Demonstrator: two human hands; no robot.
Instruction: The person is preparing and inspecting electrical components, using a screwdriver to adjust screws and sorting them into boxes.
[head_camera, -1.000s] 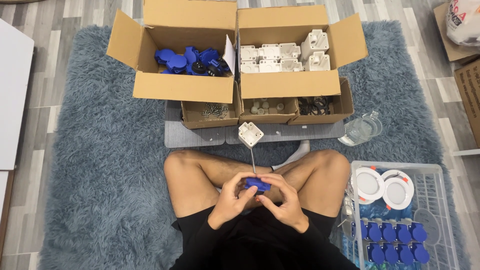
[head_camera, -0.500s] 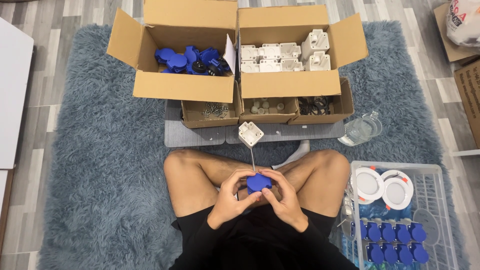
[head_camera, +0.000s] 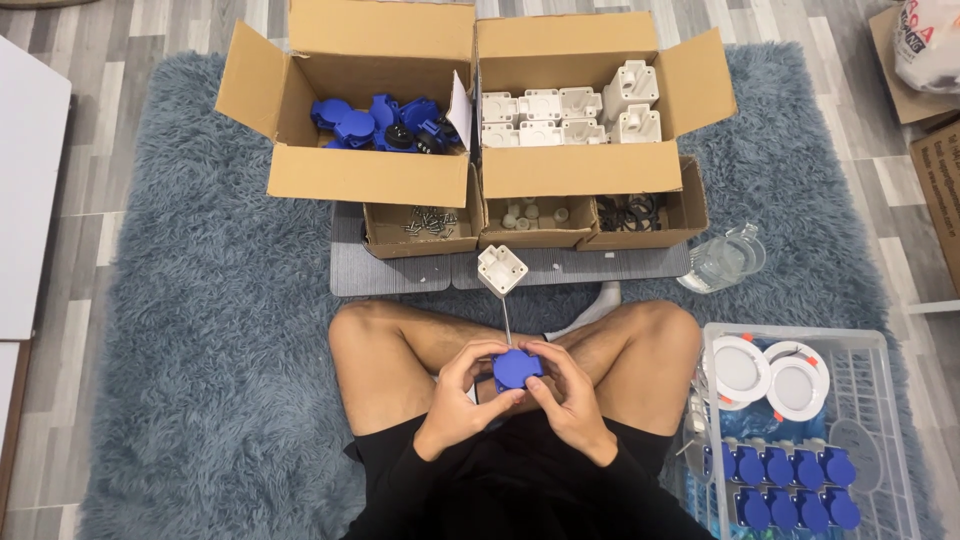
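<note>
I sit cross-legged on a blue-grey shaggy rug. Both my hands hold one small blue plastic part over my lap. My left hand wraps its left side, my right hand its right side. A thin metal rod runs from the part up toward a white plastic housing that lies on a grey mat in front of my legs.
Two open cardboard boxes stand ahead: one with blue parts, one with white housings. Three small cartons hold screws, white caps and black rings. A clear bag lies right. A white wire basket holds blue assemblies and white discs.
My fingers have shifted around the blue part and turned it slightly, so more of its face shows. Everything else stays put.
</note>
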